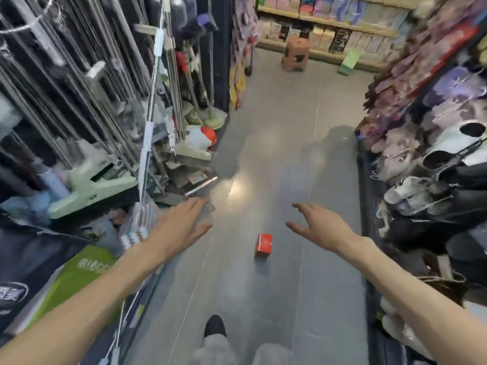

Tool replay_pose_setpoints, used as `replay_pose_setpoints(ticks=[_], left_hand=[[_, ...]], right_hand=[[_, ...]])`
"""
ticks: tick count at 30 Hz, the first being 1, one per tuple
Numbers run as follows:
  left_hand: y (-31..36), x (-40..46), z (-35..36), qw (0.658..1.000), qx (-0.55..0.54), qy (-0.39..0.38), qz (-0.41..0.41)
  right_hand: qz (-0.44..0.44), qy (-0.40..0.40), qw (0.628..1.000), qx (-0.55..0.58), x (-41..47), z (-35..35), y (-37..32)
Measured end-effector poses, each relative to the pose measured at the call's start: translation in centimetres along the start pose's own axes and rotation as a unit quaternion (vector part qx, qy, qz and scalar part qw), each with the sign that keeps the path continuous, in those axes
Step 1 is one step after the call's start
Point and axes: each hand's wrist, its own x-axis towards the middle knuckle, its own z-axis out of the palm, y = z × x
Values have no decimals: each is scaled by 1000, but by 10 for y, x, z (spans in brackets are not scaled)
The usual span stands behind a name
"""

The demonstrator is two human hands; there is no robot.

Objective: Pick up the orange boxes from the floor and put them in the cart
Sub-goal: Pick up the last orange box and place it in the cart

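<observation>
- Grey tiled aisle floor (284,143) runs up the frame's centre, open to the far shelves; mop rack (87,101) crowds the left edge, slipper rack (434,159) the right.
- Brown plastic stool (295,55) stands at upper centre.
- Two bare hands, both empty with fingers spread: left hand (181,225), right hand (320,227).
- One small orange-red cardboard box (263,245) on the floor, lower centre, between the hands, untouched.
- One black shoe (214,326) at the bottom.

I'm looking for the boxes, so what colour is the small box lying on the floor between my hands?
Orange-red, with a faint pale marking on top; the box shows in the head view.
</observation>
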Motion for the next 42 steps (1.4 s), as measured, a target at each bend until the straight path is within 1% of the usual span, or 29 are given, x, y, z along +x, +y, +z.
replay_pose_setpoints(ticks=[3, 5, 8, 12, 15, 19, 24, 29, 33, 35, 38, 42], left_hand=[[-28, 44, 61, 1000, -8, -21, 6], [-47, 68, 111, 999, -25, -26, -9], [-78, 98, 203, 999, -36, -20, -28], [-121, 130, 332, 999, -26, -7, -23], [-151, 142, 421, 999, -25, -12, -16], [-186, 153, 528, 1000, -28, -11, -8], [-223, 173, 628, 1000, -15, -9, -3], [-245, 188, 678, 1000, -15, 1, 10], [-254, 196, 699, 1000, -18, -1, 21], [-256, 197, 701, 1000, -15, 1, 27], [-258, 200, 693, 999, -5, 5, 31], [-261, 201, 656, 1000, -5, 10, 21]], right_hand=[[24, -21, 999, 12, 61, 53, 20], [45, -32, 998, 19, 100, 100, 36], [82, -58, 994, 44, 159, 187, 61], [112, -72, 988, 74, 234, 315, 93], [121, -64, 987, 89, 280, 404, 115], [152, -32, 982, 107, 331, 506, 141], [201, 7, 969, 147, 385, 603, 167], [244, 49, 954, 169, 419, 652, 168], [224, 92, 956, 167, 432, 667, 168], [204, 86, 961, 167, 433, 666, 171], [150, 62, 974, 160, 430, 652, 175], [106, 58, 979, 166, 418, 614, 168]])
